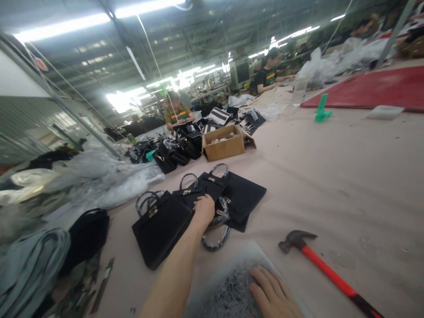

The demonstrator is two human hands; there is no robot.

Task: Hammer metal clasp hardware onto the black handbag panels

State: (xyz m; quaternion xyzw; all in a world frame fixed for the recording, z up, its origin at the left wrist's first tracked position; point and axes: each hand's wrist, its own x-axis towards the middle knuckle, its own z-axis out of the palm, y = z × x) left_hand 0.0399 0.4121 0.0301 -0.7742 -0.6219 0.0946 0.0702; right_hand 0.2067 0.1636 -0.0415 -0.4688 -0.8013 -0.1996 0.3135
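your left hand point(204, 208) lay among black bags point(162, 227), grip unclear; care around gold clasps point(153, 211) suited it. your right hand point(273, 291) rested on the scuffed board point(228, 287), fingers slightly apart.

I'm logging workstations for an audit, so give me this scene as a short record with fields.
Left hand: the left hand is among black handbags; grip unclear
Right hand: the right hand rests on a dark-speckled board
Tool: red-handled hammer, lying right of the board
Container: open cardboard box, beyond the handbags
Far right: red panel, near a green object
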